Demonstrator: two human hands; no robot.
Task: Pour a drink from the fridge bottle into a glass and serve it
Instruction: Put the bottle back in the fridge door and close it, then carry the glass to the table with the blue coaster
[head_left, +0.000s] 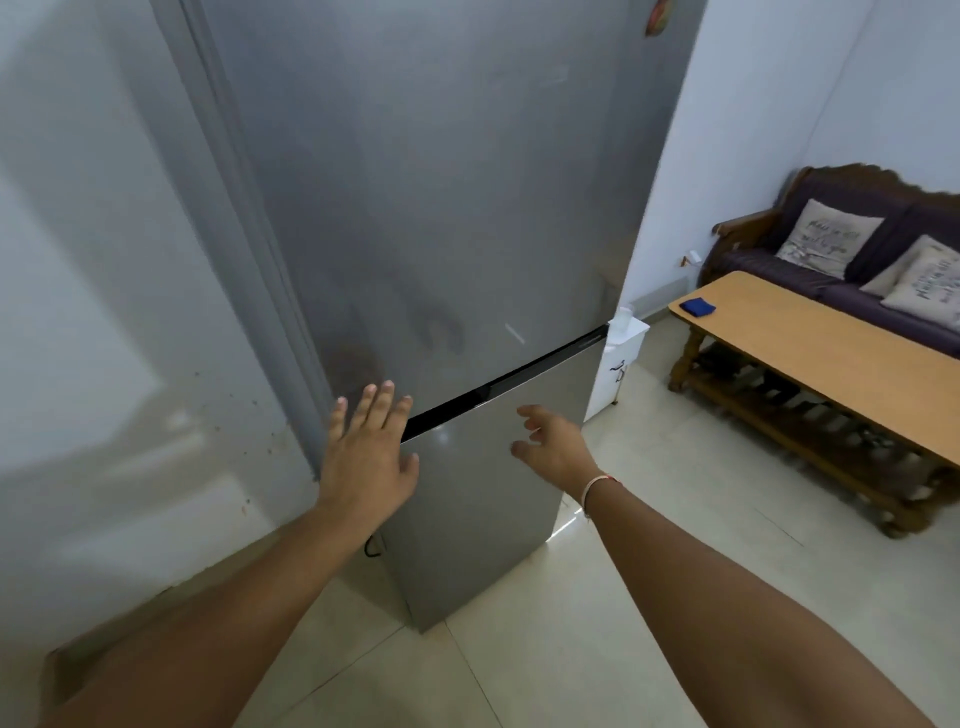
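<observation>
A tall grey fridge (441, 208) fills the middle of the view, both its doors closed, with a dark gap between the upper and lower door. My left hand (371, 452) is held flat, fingers spread, at the fridge's left edge by that gap. My right hand (553, 444) reaches toward the lower door with fingers loosely apart and holds nothing. A thread band circles the right wrist. No bottle or glass is in sight.
A wooden coffee table (831, 358) with a blue cloth (697, 306) stands at right, a dark sofa (810, 260) with cushions behind it. A small white cabinet (621, 364) sits beside the fridge. A pale wall (104, 312) is at left, light floor tiles below.
</observation>
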